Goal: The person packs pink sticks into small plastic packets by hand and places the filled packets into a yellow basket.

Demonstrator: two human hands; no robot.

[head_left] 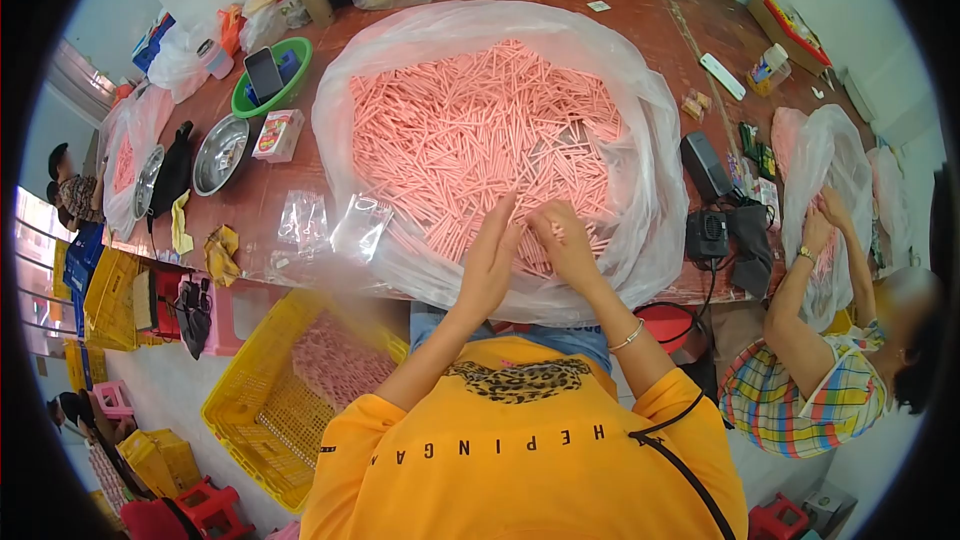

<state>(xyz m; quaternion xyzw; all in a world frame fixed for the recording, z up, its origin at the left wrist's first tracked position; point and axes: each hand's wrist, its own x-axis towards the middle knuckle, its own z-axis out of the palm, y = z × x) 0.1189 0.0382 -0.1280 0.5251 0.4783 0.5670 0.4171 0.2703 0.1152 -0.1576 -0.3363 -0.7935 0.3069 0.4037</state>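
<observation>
A large clear plastic bag (650, 160) lies spread wide on the table, heaped with thin pink sticks (470, 130). At the near side of the heap, my left hand (488, 258) stands on edge with its fingers stretched out and held together. Just right of it, my right hand (565, 245) curls its fingers, with a few pink stick ends showing at them. The two hands are close together, fingertips over the sticks. Small clear plastic packets (360, 227) lie left of my left hand, at the bag's edge.
A green basin (300, 52) with a phone, a metal bowl (222, 155) and a small box (278, 135) stand left. A black device (707, 233) with a cable sits right. Below left is a yellow crate (240, 410). At right, a person (800, 380) reaches into another bag.
</observation>
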